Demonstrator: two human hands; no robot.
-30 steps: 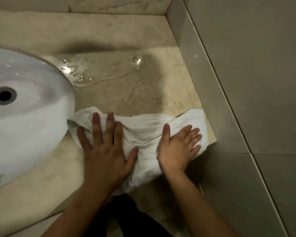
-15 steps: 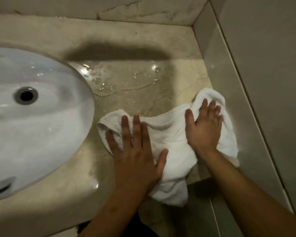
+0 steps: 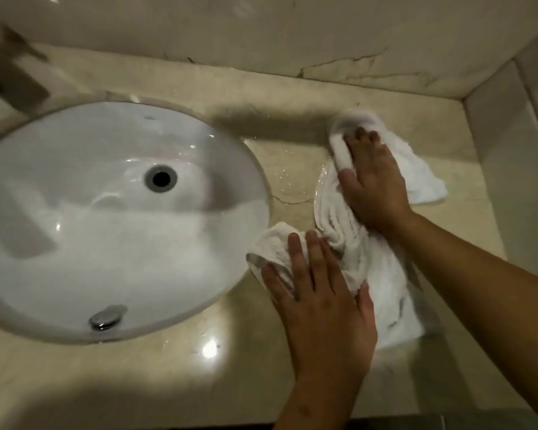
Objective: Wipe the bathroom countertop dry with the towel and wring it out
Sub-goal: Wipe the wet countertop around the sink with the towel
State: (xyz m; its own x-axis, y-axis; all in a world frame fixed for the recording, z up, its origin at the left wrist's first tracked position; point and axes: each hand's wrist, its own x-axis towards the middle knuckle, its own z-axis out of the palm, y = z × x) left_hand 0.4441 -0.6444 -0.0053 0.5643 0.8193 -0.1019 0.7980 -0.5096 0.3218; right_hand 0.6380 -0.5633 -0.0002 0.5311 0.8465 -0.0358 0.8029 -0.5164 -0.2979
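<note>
- Here the towel [image 3: 385, 283] lies bunched on the countertop [image 3: 199, 383], right of the sink [image 3: 106, 243], with the left hand [image 3: 323, 293] and right hand [image 3: 373, 187] pressing it, fingers flat.
- Bunched like this, it may skip the water [image 3: 286, 175] beside the sink and leave streaks.

- White oval glazed ceramic sink basin [image 3: 75, 243], glossy, left half of view.
- Round dark drain hole with grey metal ring [image 3: 161, 178], in the basin floor, toward its far side.
- Small shiny chrome oval fitting [image 3: 107, 317], on the basin's near inner wall.
- Cream marble back wall [image 3: 292, 32], with dark crack lines at right.
- Pale grey tiled side wall [image 3: 510, 156], far right.
- Dark blurred shape [image 3: 10, 79], upper left; cannot be identified.
</note>
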